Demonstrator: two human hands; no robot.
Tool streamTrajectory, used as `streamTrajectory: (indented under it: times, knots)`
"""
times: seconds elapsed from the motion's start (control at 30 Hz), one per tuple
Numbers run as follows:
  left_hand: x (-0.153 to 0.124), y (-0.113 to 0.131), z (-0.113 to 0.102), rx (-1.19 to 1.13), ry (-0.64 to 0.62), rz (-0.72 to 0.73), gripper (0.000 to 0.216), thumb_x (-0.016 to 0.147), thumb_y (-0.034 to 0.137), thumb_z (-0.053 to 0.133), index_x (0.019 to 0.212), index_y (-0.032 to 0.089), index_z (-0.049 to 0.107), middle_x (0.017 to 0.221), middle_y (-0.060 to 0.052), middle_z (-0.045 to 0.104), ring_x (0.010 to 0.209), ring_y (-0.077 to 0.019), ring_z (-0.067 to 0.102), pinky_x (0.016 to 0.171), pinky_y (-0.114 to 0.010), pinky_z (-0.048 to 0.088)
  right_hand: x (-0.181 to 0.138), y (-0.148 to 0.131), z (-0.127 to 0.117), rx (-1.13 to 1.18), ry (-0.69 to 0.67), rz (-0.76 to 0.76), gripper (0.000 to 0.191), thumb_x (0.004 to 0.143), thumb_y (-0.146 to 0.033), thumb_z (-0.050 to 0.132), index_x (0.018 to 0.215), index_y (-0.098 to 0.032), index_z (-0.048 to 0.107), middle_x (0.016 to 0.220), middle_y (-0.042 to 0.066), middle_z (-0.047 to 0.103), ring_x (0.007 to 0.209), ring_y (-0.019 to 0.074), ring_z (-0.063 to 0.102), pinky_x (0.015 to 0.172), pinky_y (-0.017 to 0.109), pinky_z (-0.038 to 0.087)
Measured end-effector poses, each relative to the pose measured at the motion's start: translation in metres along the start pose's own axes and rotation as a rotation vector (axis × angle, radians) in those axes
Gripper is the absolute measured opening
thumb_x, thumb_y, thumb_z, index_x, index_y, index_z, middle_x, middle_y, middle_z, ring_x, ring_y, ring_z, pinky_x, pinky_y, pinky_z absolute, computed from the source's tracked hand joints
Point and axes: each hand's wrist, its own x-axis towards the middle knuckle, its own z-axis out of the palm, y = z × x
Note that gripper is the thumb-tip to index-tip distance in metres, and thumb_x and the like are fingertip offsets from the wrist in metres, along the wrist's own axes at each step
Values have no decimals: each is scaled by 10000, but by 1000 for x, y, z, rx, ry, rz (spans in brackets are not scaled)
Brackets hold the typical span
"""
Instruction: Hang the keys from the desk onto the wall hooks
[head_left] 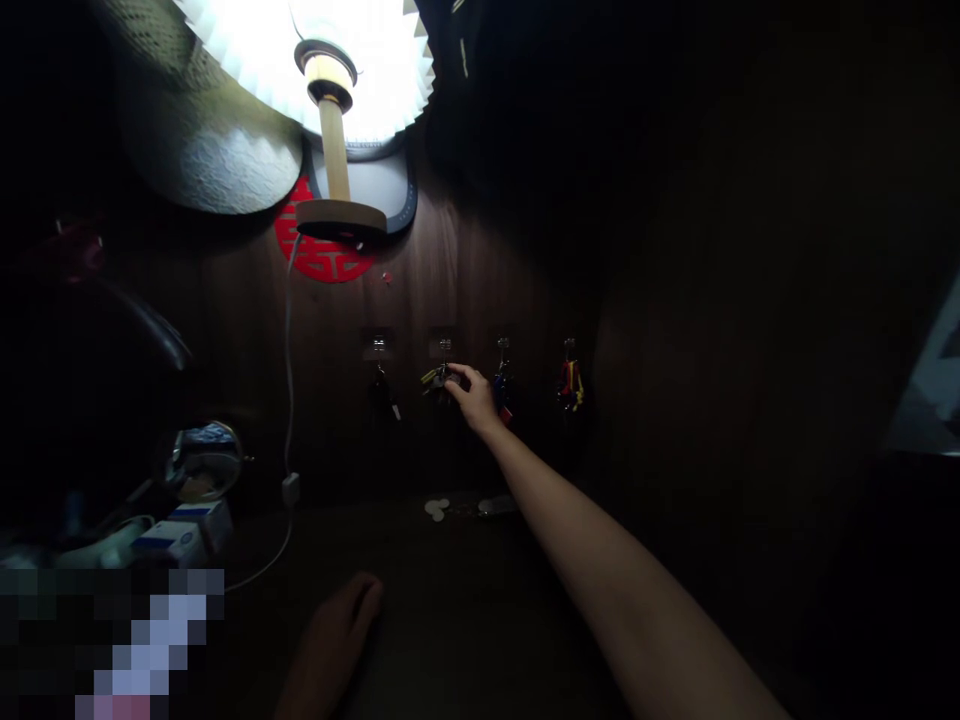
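My right hand (pixel 472 395) reaches out to a dark wooden wall, its fingers closed around a bunch of keys (pixel 436 380) hanging from a small stick-on hook (pixel 444 347). Part of the bunch is hidden behind my fingers. Further left hangs a dark bunch of keys (pixel 382 393). To the right are a blue and red bunch (pixel 502 395) and a red and yellow bunch (pixel 570 385). My left hand (pixel 334 640) lies low on the dark surface, holding nothing.
A wall lamp (pixel 330 130) with a pleated white shade glows above a red paper emblem (pixel 322 250). A white cord (pixel 287 380) runs down the wall. Small pale items (pixel 450 508) lie at the wall's foot. White and blue boxes (pixel 184 535) and a round mirror (pixel 206 460) stand left.
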Motion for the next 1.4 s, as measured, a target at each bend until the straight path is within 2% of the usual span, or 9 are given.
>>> streamTrajectory:
  times: [0.13,0.23,0.4,0.6,0.8,1.0,1.1,1.23,1.4]
  knots:
    - [0,2,-1,-6,-28,-4,302,876,435,331,835,262,574,816,2,685,799,-172,650,741,-258,475,-15,5,3,100,27,84,483,680,-179,604,1161,-196,568,1059,60,647,976,186,592,912,349,435]
    - [1,2,-1,9,-21,-6,295,876,426,334,852,261,577,841,-3,690,810,-176,652,742,-262,474,-30,10,3,145,62,187,550,666,-171,607,1209,-174,523,1016,74,657,893,181,617,858,351,465]
    - [1,1,-1,26,-20,9,292,872,433,340,848,257,572,845,-4,686,812,-178,651,739,-266,467,-70,22,-5,171,44,295,439,666,-209,587,1103,-164,572,901,56,671,768,159,623,764,329,493]
    - [0,1,0,11,9,26,297,856,443,351,818,246,570,809,5,677,774,-169,638,722,-257,455,-126,33,-25,197,-40,350,257,676,-332,577,885,-191,633,849,42,686,849,200,637,753,332,501]
    - [-1,1,1,28,33,28,289,841,441,367,800,245,576,779,16,669,748,-171,637,708,-262,450,-166,37,-53,178,-27,472,271,668,-400,582,827,-190,643,823,53,691,799,212,637,656,310,493]
    - [-2,3,0,53,28,35,287,844,438,361,807,242,567,750,20,658,729,-171,635,694,-265,447,-195,40,-76,119,-35,551,299,662,-436,568,817,-190,640,741,32,666,645,171,588,525,251,432]
    - [-3,4,0,70,21,32,286,850,433,354,812,240,562,755,18,657,728,-170,635,705,-268,449,-204,43,-84,91,-47,578,275,652,-401,566,815,-191,636,737,26,664,634,167,581,532,256,432]
    - [-5,6,0,79,25,46,287,857,434,352,798,241,556,762,16,660,735,-170,636,720,-273,458,-213,45,-88,38,-92,543,231,668,-342,531,808,-191,634,792,33,673,698,178,604,638,291,462]
    - [-7,8,0,117,30,90,273,864,415,367,841,245,579,873,-2,674,841,-184,634,783,-300,464,-220,40,-90,-107,-289,515,216,728,-268,456,802,-196,646,769,26,681,734,185,624,695,295,458]
